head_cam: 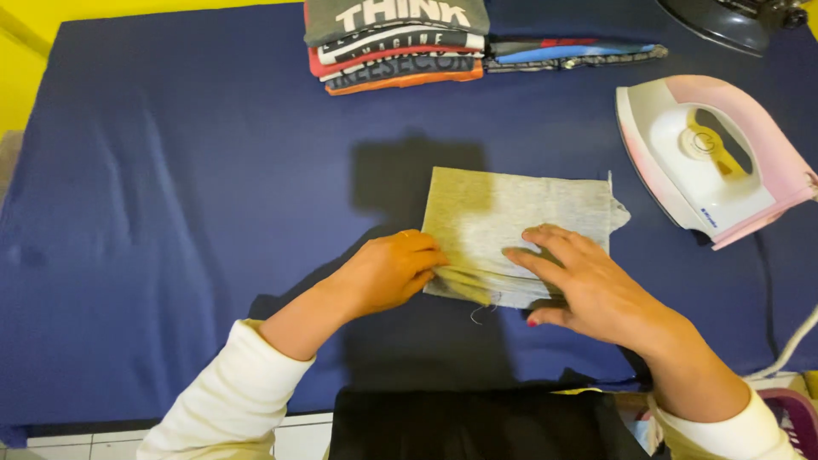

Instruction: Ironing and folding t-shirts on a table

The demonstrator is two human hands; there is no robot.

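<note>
A small grey piece of cloth (520, 213) lies folded on the dark blue covered table (187, 213). My left hand (388, 271) pinches its near left edge, where several layers are folded over. My right hand (588, 285) presses flat on the near right part of the cloth, fingers spread. A loose thread hangs from the cloth's near edge between the hands.
A pink and white iron (711, 158) rests on its side at the right, its cord trailing off the near right edge. A stack of folded printed shirts (396, 43) sits at the far edge. A dark garment (477, 422) hangs at the near edge.
</note>
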